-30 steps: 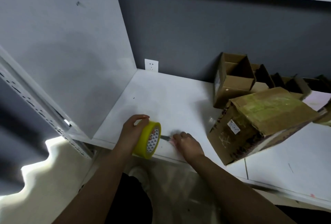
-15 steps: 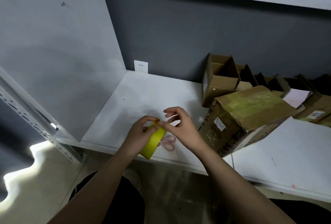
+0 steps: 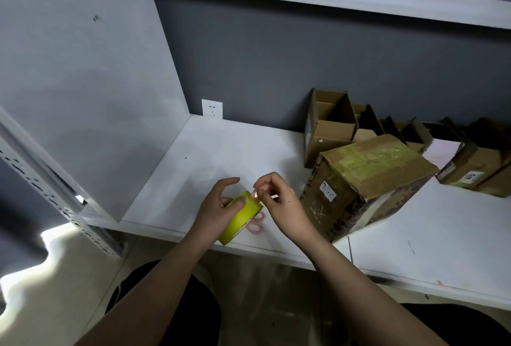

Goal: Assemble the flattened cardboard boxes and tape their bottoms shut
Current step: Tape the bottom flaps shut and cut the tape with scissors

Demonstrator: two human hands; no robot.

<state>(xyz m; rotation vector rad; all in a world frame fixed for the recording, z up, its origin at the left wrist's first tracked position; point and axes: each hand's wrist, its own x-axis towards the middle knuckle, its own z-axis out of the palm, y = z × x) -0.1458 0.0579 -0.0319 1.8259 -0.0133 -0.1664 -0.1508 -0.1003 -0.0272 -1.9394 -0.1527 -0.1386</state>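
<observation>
Yellow tape roll (image 3: 243, 217) stands on edge above the white shelf's (image 3: 221, 152) front edge, its axis roughly level; the left hand (image 3: 218, 207) grips it, while the right hand's (image 3: 279, 202) fingertips pinch at its top rim.

**Little legible print on the boxes**

A white label (image 3: 473, 176) on the side of the far-right cardboard box (image 3: 470, 163) carries dark digits that look like "20", too blurred to be sure. The tilted taped box (image 3: 367, 179) bears a small white sticker (image 3: 327, 190) whose print is too small to read.
</observation>
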